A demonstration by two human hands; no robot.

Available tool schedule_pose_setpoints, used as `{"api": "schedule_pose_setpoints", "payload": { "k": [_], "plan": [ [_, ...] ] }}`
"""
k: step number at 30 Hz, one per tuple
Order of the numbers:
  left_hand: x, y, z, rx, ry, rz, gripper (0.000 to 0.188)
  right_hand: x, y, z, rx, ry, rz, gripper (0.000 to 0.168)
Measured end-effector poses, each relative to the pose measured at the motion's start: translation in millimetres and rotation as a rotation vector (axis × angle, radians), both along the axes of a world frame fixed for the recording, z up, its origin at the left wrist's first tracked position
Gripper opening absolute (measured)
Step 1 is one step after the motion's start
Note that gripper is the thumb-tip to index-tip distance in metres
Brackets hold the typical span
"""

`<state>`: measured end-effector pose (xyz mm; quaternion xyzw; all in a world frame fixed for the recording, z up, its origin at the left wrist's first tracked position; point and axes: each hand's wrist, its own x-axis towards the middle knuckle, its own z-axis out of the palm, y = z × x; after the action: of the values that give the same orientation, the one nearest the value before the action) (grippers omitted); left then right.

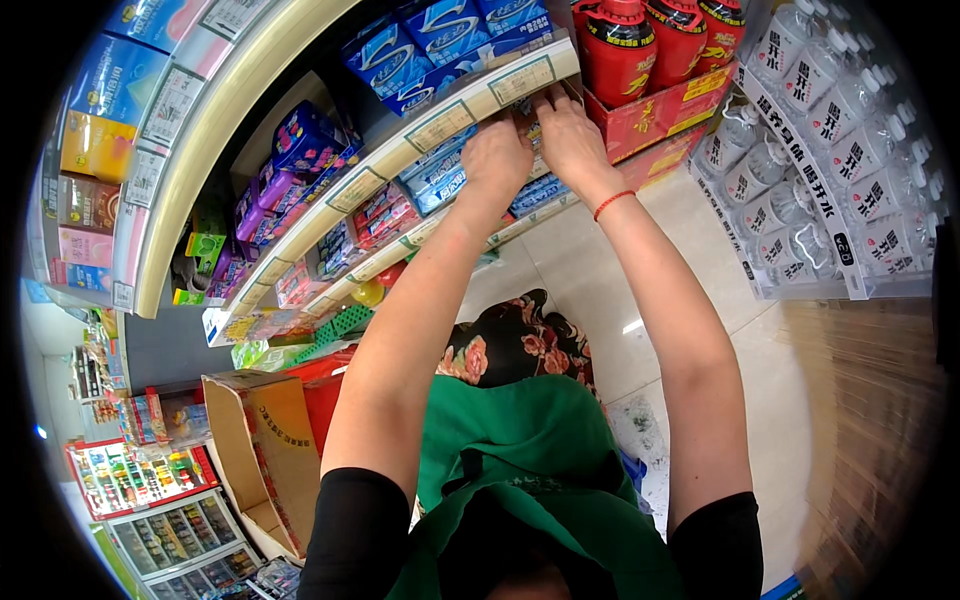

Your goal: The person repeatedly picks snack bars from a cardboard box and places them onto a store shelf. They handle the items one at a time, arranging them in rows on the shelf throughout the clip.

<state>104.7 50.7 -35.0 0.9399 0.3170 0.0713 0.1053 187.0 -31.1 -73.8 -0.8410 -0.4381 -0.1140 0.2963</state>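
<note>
Both of my arms stretch forward into a lower tier of the store shelf. My left hand [498, 156] is bent over beside a row of blue candy packs [435, 176], its fingertips hidden in the shelf. Just to its right, my right hand [571, 135] points inward with its fingers reaching under the price-label strip [521, 79]. Between the two hands a bit of small packaging [528, 124] shows. Whether either hand grips something cannot be made out. A red cord bracelet [613, 204] circles my right wrist.
Blue gum packs [442, 34] fill the tier above. Red bottles [619, 49] stand in a red carton [645, 124] to the right, near stacked water bottles [832, 112]. An opened cardboard box [281, 450] sits at lower left. Tiled floor [585, 262] lies below.
</note>
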Motion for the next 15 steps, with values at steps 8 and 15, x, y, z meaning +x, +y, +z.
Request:
{"api": "schedule_pose_setpoints", "payload": {
  "k": [8,15],
  "plan": [
    [-4,-5,-1,-0.039,-0.053,0.023,0.032,0,6,4,-0.022,0.106,-0.106,0.037],
    [-19,-4,-10,-0.261,-0.477,-0.042,0.028,-10,-10,29,0.083,0.115,-0.064,0.028]
  ]
}}
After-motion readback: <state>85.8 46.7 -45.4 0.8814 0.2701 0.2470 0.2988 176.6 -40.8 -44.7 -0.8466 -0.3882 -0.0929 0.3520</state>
